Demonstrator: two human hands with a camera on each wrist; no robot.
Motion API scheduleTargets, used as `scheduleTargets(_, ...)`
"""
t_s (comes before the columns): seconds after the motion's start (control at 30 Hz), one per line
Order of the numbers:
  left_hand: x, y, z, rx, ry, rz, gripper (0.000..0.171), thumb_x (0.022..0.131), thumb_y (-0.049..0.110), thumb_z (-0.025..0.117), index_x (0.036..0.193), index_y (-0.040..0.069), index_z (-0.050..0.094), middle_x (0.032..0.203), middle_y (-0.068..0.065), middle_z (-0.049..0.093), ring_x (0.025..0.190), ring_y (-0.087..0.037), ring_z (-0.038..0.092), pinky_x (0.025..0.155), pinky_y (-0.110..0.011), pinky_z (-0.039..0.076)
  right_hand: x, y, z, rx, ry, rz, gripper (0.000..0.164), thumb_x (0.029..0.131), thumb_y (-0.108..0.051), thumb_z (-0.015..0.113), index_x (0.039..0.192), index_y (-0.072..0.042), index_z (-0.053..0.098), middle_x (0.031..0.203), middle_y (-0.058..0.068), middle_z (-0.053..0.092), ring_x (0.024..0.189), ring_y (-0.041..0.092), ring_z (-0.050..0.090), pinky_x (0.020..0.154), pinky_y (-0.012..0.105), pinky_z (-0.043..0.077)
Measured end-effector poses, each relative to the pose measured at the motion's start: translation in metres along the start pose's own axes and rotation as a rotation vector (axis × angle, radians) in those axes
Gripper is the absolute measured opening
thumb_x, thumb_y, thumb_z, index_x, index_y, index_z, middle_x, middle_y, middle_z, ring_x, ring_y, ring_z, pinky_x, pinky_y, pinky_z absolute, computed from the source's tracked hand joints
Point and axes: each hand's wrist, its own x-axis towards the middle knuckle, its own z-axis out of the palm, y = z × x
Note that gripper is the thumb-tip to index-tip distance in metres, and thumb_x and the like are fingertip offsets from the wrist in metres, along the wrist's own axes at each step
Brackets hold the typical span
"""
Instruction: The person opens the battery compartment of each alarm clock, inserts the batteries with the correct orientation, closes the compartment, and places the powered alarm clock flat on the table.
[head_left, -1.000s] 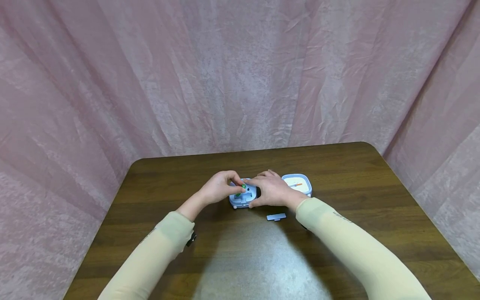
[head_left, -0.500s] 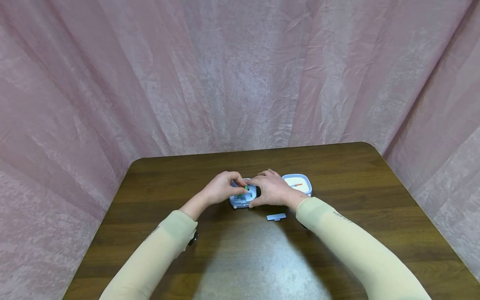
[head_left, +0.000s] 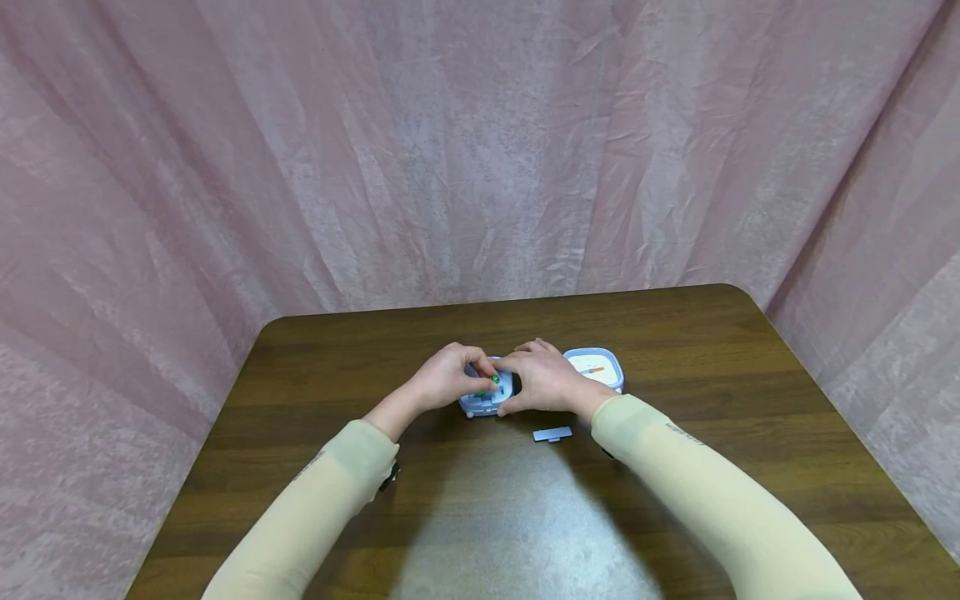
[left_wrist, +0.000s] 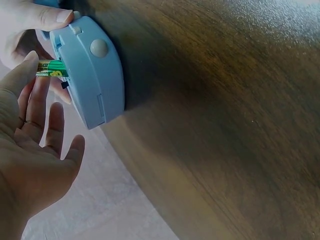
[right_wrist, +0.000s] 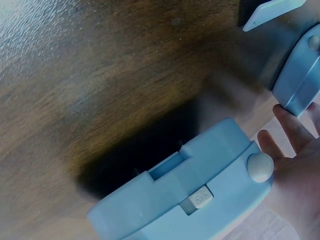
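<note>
A small light-blue clock (head_left: pixel 487 409) lies back up on the table, an open battery slot showing and its face hidden. My left hand (head_left: pixel 444 379) pinches a green battery (left_wrist: pixel 52 68) between thumb and fingertips, one end at the slot in the clock's back (left_wrist: pixel 102 75). Its other fingers spread loosely below. My right hand (head_left: pixel 546 382) grips the right side of the same clock, thumb at the near edge and fingers over the far side. In the right wrist view, fingertips touch that clock (right_wrist: pixel 299 82). How deep the battery sits is hidden.
Right of my right hand lies a second blue-rimmed clock (head_left: pixel 595 367), white dial up with an orange hand; it looms close in the right wrist view. A small light-blue battery cover (head_left: pixel 552 434) lies in front. Pink curtains (head_left: pixel 480 150) hang behind the wooden table (head_left: pixel 337 350).
My left hand has shifted slightly right over the clock, its pinching fingertips moving with the green battery toward my right thumb. My right hand, the second clock and the cover stay put.
</note>
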Motion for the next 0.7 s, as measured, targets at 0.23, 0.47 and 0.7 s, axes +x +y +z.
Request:
scheduleTargets(0.23,0.0028,-0.0028,0.0032,0.051,0.0,-0.001,0.011,0.089,0.02,0.083,0.096,0.015,0.076,0.092,0.011,0.073,0.091,-0.01,0.064,0.082,-0.03,0.052,-0.0005,0.0003,-0.0004,0.01,0.0,-0.005,0.081,0.077,-0.065,0.081,0.145,-0.025,0.06,0.141,-0.002,0.062,0.136,0.027,0.044,0.119,0.055,0.017)
scheduleTargets(0.47,0.0015,-0.0016,0.0051,0.156,0.01,-0.029,0.013,0.087,0.027,0.084,0.095,0.02,0.077,0.093,0.014,0.071,0.104,-0.014,0.057,0.091,-0.035,0.049,-0.001,-0.0002,-0.0005,0.017,-0.004,0.003,0.081,0.078,-0.064,0.081,0.146,-0.026,0.059,0.142,-0.003,0.061,0.137,0.027,0.043,0.12,0.053,0.016)
scheduleTargets(0.7,0.0008,-0.0009,0.0061,0.207,0.01,-0.033,0.012,0.088,0.03,0.083,0.096,0.023,0.078,0.098,0.014,0.072,0.113,-0.018,0.054,0.098,-0.039,0.046,-0.0012,-0.001,-0.0011,0.025,-0.022,0.016,0.082,0.079,-0.065,0.08,0.148,-0.029,0.057,0.145,-0.004,0.059,0.139,0.027,0.042,0.12,0.052,0.014)
